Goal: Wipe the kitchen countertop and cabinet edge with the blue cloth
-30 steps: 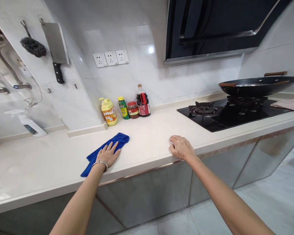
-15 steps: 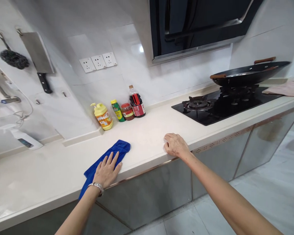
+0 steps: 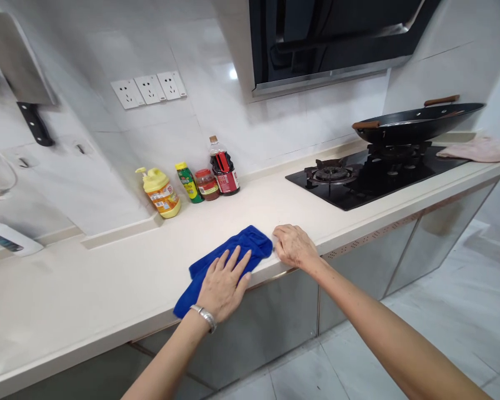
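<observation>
A blue cloth (image 3: 237, 247) lies on the cream countertop (image 3: 108, 272) near its front edge. My left hand (image 3: 224, 283) presses flat on the cloth with fingers spread; a silver bracelet circles its wrist. My right hand (image 3: 294, 246) rests on the countertop right beside the cloth's right end, fingers curled under and touching the surface, with nothing seen in them.
Against the back wall stand a yellow bottle (image 3: 159, 191), a green bottle (image 3: 188, 181), a red jar (image 3: 207, 184) and a dark sauce bottle (image 3: 223, 168). A gas hob (image 3: 358, 178) with a black wok (image 3: 416, 121) sits right, a pink cloth (image 3: 479, 149) beyond. A cleaver (image 3: 19, 72) hangs left.
My left hand has slid the blue cloth to the right along the counter's front edge until it reaches my right hand. The right hand has stayed in place.
</observation>
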A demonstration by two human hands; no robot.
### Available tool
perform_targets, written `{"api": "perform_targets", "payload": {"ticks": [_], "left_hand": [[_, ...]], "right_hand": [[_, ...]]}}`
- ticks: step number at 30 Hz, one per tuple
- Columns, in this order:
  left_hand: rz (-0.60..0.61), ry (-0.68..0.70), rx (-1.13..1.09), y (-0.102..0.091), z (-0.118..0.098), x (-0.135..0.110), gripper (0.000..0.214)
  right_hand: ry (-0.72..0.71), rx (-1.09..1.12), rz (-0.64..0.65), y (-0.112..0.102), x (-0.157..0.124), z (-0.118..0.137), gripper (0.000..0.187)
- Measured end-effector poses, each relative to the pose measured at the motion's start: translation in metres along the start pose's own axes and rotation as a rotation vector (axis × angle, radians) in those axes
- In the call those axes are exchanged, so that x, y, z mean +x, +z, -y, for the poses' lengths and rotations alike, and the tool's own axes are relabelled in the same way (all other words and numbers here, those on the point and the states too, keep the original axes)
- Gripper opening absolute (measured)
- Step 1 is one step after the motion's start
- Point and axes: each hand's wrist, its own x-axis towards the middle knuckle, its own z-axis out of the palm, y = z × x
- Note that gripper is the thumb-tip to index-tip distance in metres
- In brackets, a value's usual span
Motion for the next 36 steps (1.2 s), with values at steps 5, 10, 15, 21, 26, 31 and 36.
{"api": "perform_targets", "payload": {"ticks": [5,10,15,21,26,31,36], "left_hand": [[0.026,0.076,-0.054,-0.001,-0.018,0.042,0.060],[0.046,0.096,-0.093,0.003,-0.018,0.083,0.061],[0.064,0.098,-0.137,0.005,-0.010,0.115,0.060],[0.066,0.072,-0.170,0.008,0.011,0.137,0.059],[0.058,0.017,-0.180,0.011,0.032,0.142,0.062],[0.056,-0.046,-0.161,0.013,0.055,0.132,0.063],[0.058,-0.118,-0.138,0.014,0.084,0.107,0.064]], "right_hand": [[0.016,-0.006,-0.014,0.002,-0.001,-0.001,0.035],[0.059,-0.009,-0.086,0.007,-0.002,-0.002,0.050],[0.066,-0.040,-0.039,0.006,0.001,-0.003,0.061],[0.064,-0.074,-0.011,0.004,0.002,-0.002,0.063],[0.043,-0.073,0.045,0.004,0.006,-0.004,0.055],[0.024,-0.092,0.061,0.006,0.007,-0.007,0.046],[0.037,-0.083,0.056,0.007,0.006,-0.006,0.045]]}}
